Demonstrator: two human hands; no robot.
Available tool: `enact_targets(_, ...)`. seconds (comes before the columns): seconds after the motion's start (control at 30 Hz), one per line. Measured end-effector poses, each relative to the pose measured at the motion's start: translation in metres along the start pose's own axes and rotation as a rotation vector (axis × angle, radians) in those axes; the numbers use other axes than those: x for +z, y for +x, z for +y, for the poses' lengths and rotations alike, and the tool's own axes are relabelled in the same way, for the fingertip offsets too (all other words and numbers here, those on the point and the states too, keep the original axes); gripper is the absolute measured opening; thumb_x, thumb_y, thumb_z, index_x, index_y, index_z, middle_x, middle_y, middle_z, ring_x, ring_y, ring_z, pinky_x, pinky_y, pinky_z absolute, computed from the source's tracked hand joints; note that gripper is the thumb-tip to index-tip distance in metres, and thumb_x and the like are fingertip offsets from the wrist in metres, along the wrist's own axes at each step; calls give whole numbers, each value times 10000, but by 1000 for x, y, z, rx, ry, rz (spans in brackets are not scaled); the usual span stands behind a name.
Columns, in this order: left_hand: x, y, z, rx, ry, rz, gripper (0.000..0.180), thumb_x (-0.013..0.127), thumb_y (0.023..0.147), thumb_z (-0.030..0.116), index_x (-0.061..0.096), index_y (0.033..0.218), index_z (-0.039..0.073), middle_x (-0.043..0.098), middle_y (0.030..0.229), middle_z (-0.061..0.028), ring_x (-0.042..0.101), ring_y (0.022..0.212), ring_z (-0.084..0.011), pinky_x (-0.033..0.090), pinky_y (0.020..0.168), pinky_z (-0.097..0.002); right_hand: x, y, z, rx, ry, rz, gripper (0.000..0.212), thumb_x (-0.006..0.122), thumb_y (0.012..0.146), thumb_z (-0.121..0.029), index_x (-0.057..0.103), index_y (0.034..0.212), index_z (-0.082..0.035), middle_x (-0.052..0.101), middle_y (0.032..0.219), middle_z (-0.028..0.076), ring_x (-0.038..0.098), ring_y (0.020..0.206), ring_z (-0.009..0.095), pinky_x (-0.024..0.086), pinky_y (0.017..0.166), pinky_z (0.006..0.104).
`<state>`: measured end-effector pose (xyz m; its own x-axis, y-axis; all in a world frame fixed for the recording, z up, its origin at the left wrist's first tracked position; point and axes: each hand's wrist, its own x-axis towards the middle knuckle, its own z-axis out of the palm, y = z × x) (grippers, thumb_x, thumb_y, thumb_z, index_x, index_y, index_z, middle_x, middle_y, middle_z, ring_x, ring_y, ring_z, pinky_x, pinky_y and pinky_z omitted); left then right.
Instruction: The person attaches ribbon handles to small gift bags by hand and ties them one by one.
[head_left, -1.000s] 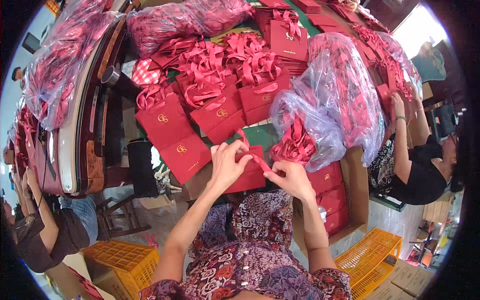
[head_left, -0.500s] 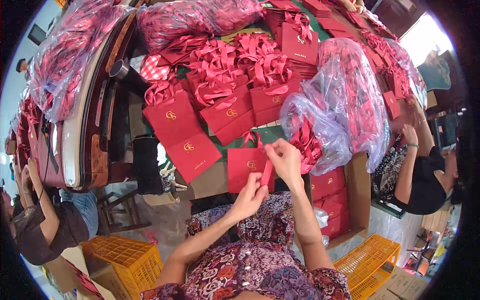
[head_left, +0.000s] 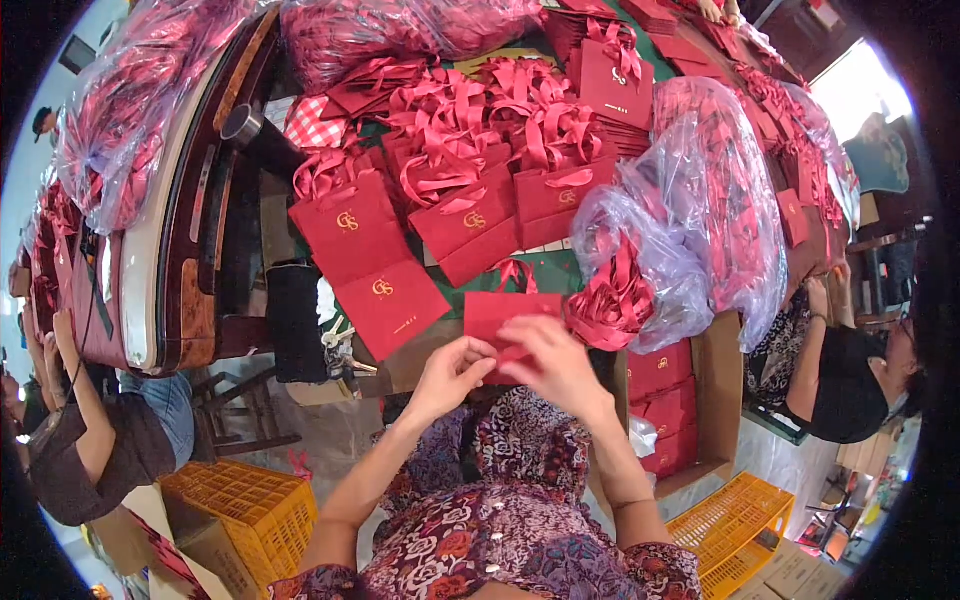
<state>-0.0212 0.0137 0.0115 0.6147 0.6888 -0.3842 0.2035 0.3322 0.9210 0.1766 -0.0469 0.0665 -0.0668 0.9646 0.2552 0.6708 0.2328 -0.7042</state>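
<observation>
In front of me a small red paper gift bag [head_left: 490,310] lies flat, a red ribbon handle looped at its top. My left hand [head_left: 455,380] is at the bag's lower left, fingers curved, with a gap between thumb and forefinger. Over the bag's lower right is my right hand [head_left: 550,362], smeared by motion; whether its fingers hold anything is hidden. A bundle of loose red ribbons [head_left: 612,300] spills from a clear plastic bag [head_left: 655,240] just right of the gift bag. Left of it, two overlapping red bags [head_left: 385,290] lie flat with gold emblems.
Rows of finished-looking red bags with ribbon handles [head_left: 470,215] stand behind. A dark tumbler [head_left: 258,138] and keys [head_left: 345,345] are at left. An open carton [head_left: 715,400] of red bags sits at my right, near yellow crates [head_left: 725,525]. Other people work at both sides.
The ribbon strip I pinched with both hands is no longer visible between them. My left hand has shifted left and up; my right hand has dropped lower over the bag. The view has tilted slightly.
</observation>
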Motion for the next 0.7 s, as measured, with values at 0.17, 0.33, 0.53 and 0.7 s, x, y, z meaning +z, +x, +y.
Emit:
enact_targets(0.17,-6,4,8,-10,-109,26,229,727,903,102,551,1026,22,656,791,-33,597,670,-71,487,590,-226,27,-14,-2,147,41,-121,317,714,860,-170,584,1140,-97,617,1035,123,679,814,356,564,645,431)
enact_targets(0.33,-7,9,18,4,-5,5,214,768,873,137,584,893,30,679,777,-40,613,680,-71,494,582,-229,32,-17,-1,202,150,-5,158,705,879,-132,641,1001,-55,634,897,130,667,770,347,543,636,419)
enact_targets(0.53,-9,33,39,440,743,372,212,640,905,98,620,1113,66,590,1035,-136,658,871,-357,541,693,-445,39,3,8,284,55,248,133,734,844,-125,664,920,-42,635,827,119,656,720,310,521,632,405)
enact_targets(0.7,-9,47,34,413,927,236,328,668,866,68,589,1182,33,531,1136,-154,646,895,-374,549,741,-457,50,17,17,387,-8,325,127,738,838,-137,649,876,-54,624,811,110,631,674,299,504,605,411)
